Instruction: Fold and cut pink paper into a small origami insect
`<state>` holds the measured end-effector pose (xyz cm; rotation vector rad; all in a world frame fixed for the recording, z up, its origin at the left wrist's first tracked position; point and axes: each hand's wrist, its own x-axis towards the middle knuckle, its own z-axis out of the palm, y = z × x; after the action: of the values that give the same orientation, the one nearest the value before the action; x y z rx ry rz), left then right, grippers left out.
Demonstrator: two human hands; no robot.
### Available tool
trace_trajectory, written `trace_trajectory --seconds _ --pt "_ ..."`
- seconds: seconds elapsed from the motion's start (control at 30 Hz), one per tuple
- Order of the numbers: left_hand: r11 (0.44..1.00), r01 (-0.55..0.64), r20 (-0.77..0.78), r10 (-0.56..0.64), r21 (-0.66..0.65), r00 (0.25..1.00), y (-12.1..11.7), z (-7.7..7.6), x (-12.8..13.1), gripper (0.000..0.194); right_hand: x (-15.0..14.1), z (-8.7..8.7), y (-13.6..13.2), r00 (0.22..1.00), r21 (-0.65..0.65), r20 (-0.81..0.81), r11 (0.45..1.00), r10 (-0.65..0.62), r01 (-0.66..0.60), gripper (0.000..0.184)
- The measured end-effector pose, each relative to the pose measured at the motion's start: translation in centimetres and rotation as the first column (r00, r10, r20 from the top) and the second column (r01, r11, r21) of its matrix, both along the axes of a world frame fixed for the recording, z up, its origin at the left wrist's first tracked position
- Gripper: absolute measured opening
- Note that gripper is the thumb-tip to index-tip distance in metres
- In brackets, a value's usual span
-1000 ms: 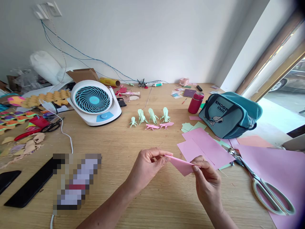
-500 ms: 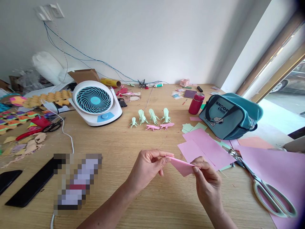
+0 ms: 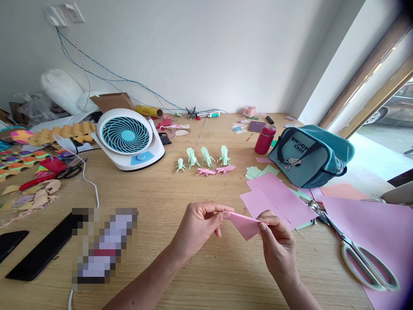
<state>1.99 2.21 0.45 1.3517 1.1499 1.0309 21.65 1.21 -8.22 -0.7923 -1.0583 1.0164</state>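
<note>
Your table (image 3: 155,193) runs back to the wall and carries everything named here. The fan (image 3: 127,135) stands on it to your left, its grille turned partly towards you. Over on your right, the bag (image 3: 300,161) sits tilted back, its printed side facing you. Nearer you on that side lies the big sheet (image 3: 380,228), pink, and to its left are smaller pink sheets (image 3: 277,196), overlapping. Your scissors (image 3: 346,239) lie with their handles over the big sheet's left edge.

Your left hand (image 3: 201,226) is pinched closed, thumb against forefinger, on the left corner of the pink triangle; one finger hangs below, touching nothing. Your right hand (image 3: 279,243) is closed too, thumb and fingertips nipping the right corner. The bottle (image 3: 265,139) stands upright just left of your bag. The triangle (image 3: 245,226) is stretched between your hands, above the table, its long edge up and a point down. Beyond it stand four green figures (image 3: 207,157), with two smaller pink figures (image 3: 226,169) just in front.
</note>
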Motion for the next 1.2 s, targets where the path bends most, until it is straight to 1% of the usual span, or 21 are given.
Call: trace_trajectory --seconds 0.23,0.43,0.63,0.83,1.03,1.2 --pt "1.000 0.002 -0.039 -0.001 0.015 0.999 0.02 -0.14 0.05 0.020 -0.02 0.07 0.13 1.000 -0.009 0.008 1.000 0.005 -0.005 0.005" --pt "1.000 0.020 -0.069 -0.018 0.024 0.997 0.16 -0.16 0.05 0.022 -0.04 0.29 0.18 0.997 0.018 0.019 0.997 0.073 -0.073 0.008" --pt "0.999 0.023 -0.051 -0.021 0.037 0.998 0.09 -0.17 0.03 0.019 0.09 -0.13 0.23 0.998 -0.001 0.032 0.998 0.059 -0.059 0.005" --pt "0.998 0.030 -0.044 -0.028 0.058 0.999 0.10 -0.13 -0.01 0.018 -0.12 -0.14 0.16 0.997 -0.021 0.036 0.998 0.068 -0.067 0.009" --pt "0.998 0.015 -0.143 -0.006 0.064 0.990 -0.08 -0.03 0.03 0.022 0.02 0.01 0.20 0.993 -0.014 0.103 0.998 0.061 -0.060 0.007" --pt "0.992 0.005 -0.207 0.021 0.123 0.978 -0.20 -0.31 0.03 0.019 0.05 0.21 0.11 0.984 -0.008 0.161 0.997 0.073 -0.073 0.007"
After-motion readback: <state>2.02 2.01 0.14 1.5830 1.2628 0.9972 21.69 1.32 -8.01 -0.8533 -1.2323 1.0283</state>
